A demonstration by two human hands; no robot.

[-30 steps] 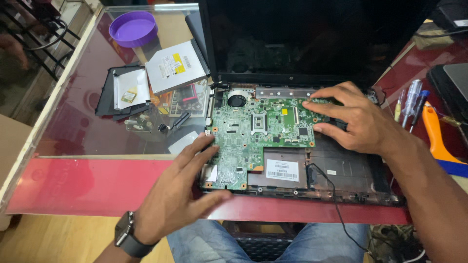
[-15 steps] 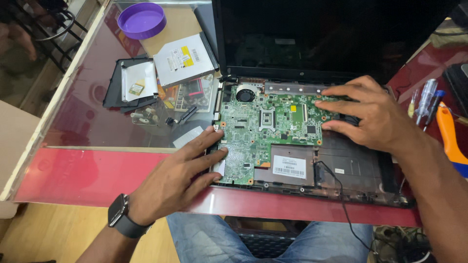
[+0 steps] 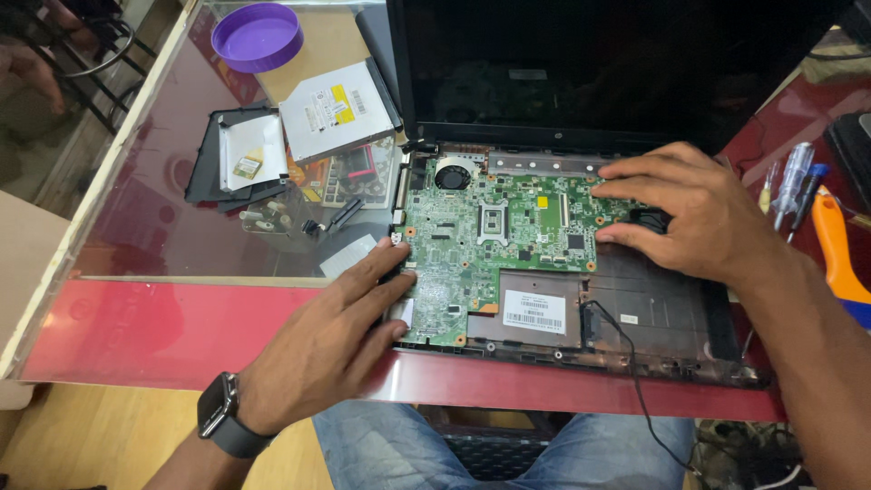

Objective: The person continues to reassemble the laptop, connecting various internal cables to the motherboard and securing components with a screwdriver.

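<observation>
The left hand (image 3: 340, 331) lies flat and open, fingers spread, its fingertips (image 3: 392, 263) pressing the left edge of the green motherboard (image 3: 494, 240), which sits inside the opened laptop base (image 3: 671, 318) on the red surface (image 3: 154, 327). To the right, the right hand (image 3: 694, 213) rests loosely curled, gripping nothing, fingertips on the board's far right corner beside the dark screen (image 3: 590, 63). Good handling here probably means touching only the board's edges, keeping pressure even on both sides, and watching the black cable (image 3: 626, 363) just below the right hand.
</observation>
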